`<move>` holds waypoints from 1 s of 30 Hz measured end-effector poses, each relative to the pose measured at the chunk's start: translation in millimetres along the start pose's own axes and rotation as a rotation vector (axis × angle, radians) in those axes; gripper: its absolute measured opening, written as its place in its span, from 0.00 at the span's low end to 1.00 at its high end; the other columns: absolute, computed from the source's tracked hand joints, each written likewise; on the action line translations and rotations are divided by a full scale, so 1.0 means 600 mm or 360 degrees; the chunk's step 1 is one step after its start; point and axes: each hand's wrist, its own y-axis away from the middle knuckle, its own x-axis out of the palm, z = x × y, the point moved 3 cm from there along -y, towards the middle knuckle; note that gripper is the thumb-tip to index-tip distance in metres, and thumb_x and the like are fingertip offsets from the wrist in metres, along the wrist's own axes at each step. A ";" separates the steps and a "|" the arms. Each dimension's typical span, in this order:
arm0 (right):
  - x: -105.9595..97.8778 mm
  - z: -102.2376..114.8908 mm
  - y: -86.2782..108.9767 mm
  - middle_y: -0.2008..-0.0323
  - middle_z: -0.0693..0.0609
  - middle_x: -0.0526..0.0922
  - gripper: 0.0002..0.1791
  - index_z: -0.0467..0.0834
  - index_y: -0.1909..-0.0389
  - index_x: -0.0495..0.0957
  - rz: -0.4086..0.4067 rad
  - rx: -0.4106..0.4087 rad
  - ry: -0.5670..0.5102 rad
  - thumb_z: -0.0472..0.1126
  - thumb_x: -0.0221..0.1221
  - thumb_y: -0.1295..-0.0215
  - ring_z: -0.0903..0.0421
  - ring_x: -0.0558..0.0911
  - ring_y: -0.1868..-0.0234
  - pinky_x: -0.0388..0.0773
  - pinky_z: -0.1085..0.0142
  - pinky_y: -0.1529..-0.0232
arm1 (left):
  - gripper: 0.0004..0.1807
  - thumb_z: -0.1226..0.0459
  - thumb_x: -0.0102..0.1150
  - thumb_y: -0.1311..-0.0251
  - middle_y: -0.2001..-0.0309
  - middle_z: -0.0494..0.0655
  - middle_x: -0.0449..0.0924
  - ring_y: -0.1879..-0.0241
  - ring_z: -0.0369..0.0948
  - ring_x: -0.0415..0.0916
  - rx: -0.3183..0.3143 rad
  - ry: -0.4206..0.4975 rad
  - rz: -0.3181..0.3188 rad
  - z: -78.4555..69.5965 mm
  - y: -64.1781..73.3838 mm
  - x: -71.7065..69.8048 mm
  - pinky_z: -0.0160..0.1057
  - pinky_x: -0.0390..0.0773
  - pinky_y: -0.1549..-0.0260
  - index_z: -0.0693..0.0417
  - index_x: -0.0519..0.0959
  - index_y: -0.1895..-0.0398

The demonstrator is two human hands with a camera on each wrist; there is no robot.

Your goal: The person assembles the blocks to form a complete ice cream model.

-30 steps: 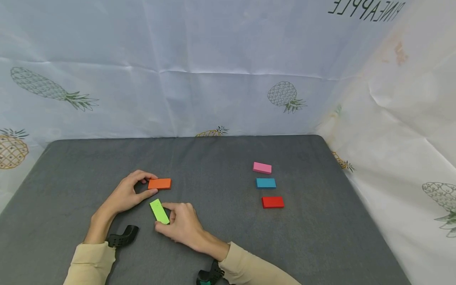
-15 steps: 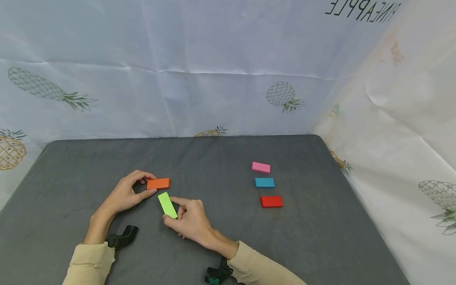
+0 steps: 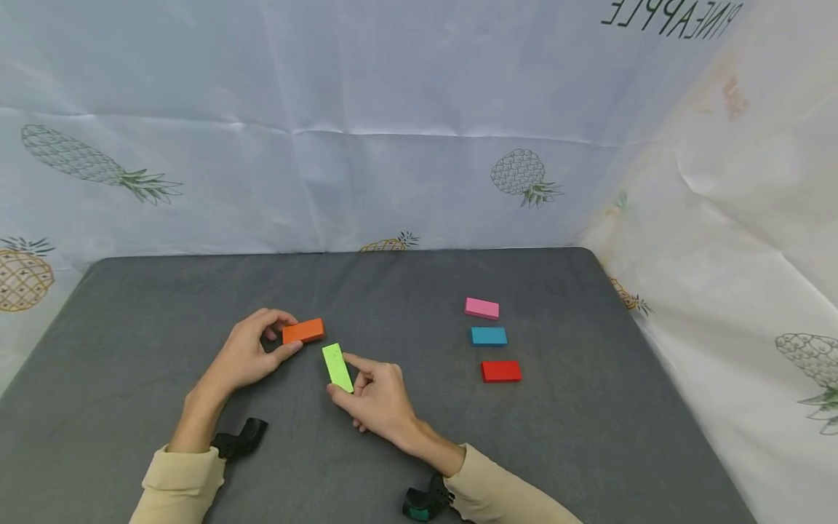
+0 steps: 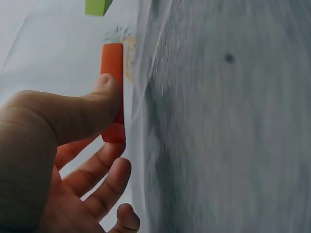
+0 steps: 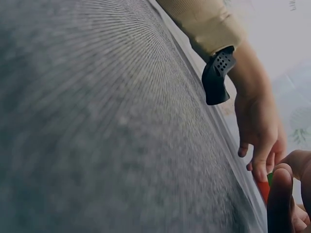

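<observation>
Thumb and fingers of my left hand (image 3: 252, 353) pinch an orange block (image 3: 304, 331) by its left end, as the left wrist view also shows. To its right, my right hand (image 3: 382, 400) pinches a lime-green block (image 3: 337, 368) between thumb and index finger, the block's long side slanting. A small gap separates the two blocks. Only the corner of the green block (image 4: 96, 6) shows in the left wrist view. In the right wrist view my right thumb and fingers (image 5: 281, 199) hide most of it.
On the right of the grey cloth-covered table (image 3: 406, 291), a pink block (image 3: 481, 308), a blue block (image 3: 489, 337) and a red block (image 3: 501, 372) lie in a column, apart from each other. A pineapple-print curtain (image 3: 406, 109) hangs behind the table.
My right hand has carried the green block to the right and slightly away from me. My left hand has shifted the orange block a little right and tilted it.
</observation>
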 end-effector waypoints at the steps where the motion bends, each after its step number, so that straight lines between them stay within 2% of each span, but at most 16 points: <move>1: -0.003 -0.001 0.001 0.86 0.44 0.76 0.29 0.41 0.35 0.77 -0.0008 0.0004 0.0001 0.41 0.70 0.36 0.69 0.71 0.95 0.74 0.67 0.90 | 0.16 0.65 0.74 0.42 0.60 0.52 0.81 0.64 0.41 0.70 -0.0011 0.0006 0.0013 -0.006 -0.002 0.002 0.40 0.71 0.64 0.57 0.83 0.53; 9: -0.025 -0.007 0.013 0.86 0.46 0.76 0.29 0.41 0.35 0.77 -0.0045 0.0048 -0.0006 0.41 0.71 0.37 0.68 0.72 0.95 0.75 0.64 0.91 | 0.16 0.65 0.73 0.41 0.59 0.55 0.80 0.64 0.42 0.71 -0.0046 0.0027 0.0065 -0.043 -0.017 0.021 0.42 0.71 0.64 0.59 0.82 0.52; 19: -0.050 -0.024 0.028 0.85 0.44 0.77 0.29 0.42 0.35 0.78 -0.0091 0.0115 -0.0005 0.43 0.71 0.37 0.66 0.74 0.94 0.76 0.62 0.90 | 0.15 0.63 0.73 0.40 0.59 0.52 0.80 0.65 0.41 0.70 -0.0069 0.0045 0.0133 -0.065 -0.029 0.050 0.41 0.70 0.66 0.56 0.82 0.52; 30: -0.065 -0.026 0.040 0.85 0.45 0.78 0.32 0.39 0.33 0.75 -0.0097 0.0144 0.0009 0.45 0.70 0.35 0.68 0.73 0.94 0.76 0.62 0.89 | 0.14 0.64 0.73 0.40 0.60 0.50 0.80 0.67 0.39 0.72 -0.0055 0.0095 0.0197 -0.094 -0.046 0.090 0.40 0.73 0.68 0.55 0.83 0.53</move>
